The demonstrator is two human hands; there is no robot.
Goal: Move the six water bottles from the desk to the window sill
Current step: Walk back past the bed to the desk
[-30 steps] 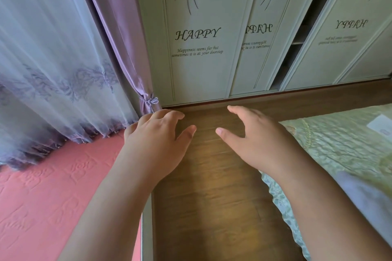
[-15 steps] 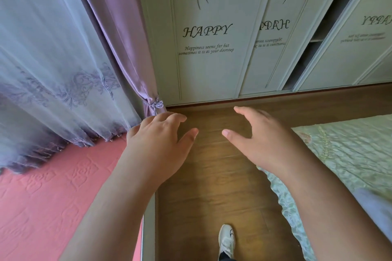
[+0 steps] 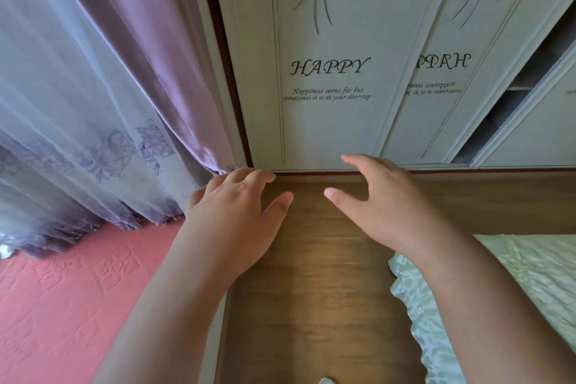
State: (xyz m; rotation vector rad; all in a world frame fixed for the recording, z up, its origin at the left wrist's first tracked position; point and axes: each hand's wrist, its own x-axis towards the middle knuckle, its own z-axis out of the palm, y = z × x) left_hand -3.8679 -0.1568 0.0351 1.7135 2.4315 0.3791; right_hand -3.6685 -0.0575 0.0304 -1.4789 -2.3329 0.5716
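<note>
No water bottle and no desk are in view. My left hand (image 3: 237, 212) hovers over the edge between the pink padded sill (image 3: 62, 296) and the wooden floor, its fingers loosely spread and holding nothing. My right hand (image 3: 383, 206) is held out beside it above the floor, fingers relaxed and thumb pointing left, also with nothing in it. A gap of bare floor separates the two thumbs.
White wardrobe doors (image 3: 327, 87) printed with "HAPPY" stand straight ahead, one slid partly open at the right. Sheer and purple curtains (image 3: 109, 87) hang over the sill at the left. A green bedspread (image 3: 514, 305) lies at the lower right. Wooden floor (image 3: 311, 305) runs between them.
The view has moved closer to the wardrobe and tilted up. Both hands keep their spread pose. The shoe seen half a second ago is now almost out of frame at the bottom.
</note>
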